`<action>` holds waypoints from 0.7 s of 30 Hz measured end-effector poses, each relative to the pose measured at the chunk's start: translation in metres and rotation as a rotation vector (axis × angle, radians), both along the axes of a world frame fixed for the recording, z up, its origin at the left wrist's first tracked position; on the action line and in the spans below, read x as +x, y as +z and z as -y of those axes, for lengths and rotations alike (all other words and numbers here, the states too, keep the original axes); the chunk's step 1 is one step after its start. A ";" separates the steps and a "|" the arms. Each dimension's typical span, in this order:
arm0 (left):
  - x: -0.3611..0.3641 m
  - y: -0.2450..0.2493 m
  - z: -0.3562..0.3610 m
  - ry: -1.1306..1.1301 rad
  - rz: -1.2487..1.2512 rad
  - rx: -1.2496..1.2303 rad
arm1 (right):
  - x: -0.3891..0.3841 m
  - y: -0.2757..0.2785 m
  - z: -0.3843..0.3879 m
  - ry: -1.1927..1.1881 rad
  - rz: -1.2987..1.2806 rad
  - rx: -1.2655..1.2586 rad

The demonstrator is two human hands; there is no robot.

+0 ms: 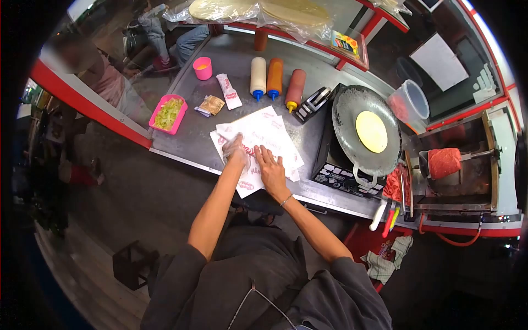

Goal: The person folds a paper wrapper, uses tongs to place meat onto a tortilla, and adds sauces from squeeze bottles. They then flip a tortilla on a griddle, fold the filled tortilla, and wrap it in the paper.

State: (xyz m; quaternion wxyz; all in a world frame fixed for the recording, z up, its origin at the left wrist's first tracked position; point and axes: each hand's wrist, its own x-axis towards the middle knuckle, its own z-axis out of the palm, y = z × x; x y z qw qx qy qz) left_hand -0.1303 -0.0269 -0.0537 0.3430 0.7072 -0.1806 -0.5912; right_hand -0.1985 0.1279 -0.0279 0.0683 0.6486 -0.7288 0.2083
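A few overlapping sheets of white wrapping paper [264, 125] with red print lie near the counter's front edge. My left hand [235, 149], in a clear plastic glove, is on the left part of the paper with its fingers drawn together on it. My right hand [270, 171] lies flat on the paper's lower middle, fingers stretched out, a bracelet at the wrist. Whether anything lies beneath the paper is hidden. Just beyond the sheets are a brown-and-gold packet [210, 105] and a long white printed packet [229, 92].
A pink tub of chopped greens [168, 114], a pink cup [202, 68] and several sauce bottles [275, 80] stand on the counter. To the right, a griddle pan [352, 115] holds a flatbread [372, 132]. Knives [389, 215] and a meat spit [444, 163] are farther right.
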 end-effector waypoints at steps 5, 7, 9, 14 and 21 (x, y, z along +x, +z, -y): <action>0.031 0.020 -0.035 -0.256 0.343 -0.462 | -0.009 -0.001 0.004 0.032 0.028 0.050; 0.052 0.045 -0.049 -0.593 0.459 -0.350 | -0.011 -0.001 0.003 0.076 0.039 0.050; 0.067 0.020 -0.055 -0.723 0.650 -1.284 | -0.012 0.004 0.001 0.105 0.054 0.062; 0.100 0.006 -0.042 -1.279 0.881 -1.494 | -0.020 0.001 0.002 0.184 0.011 0.071; 0.111 0.025 -0.004 -1.479 0.604 -1.728 | -0.015 0.020 0.008 0.117 0.107 -0.023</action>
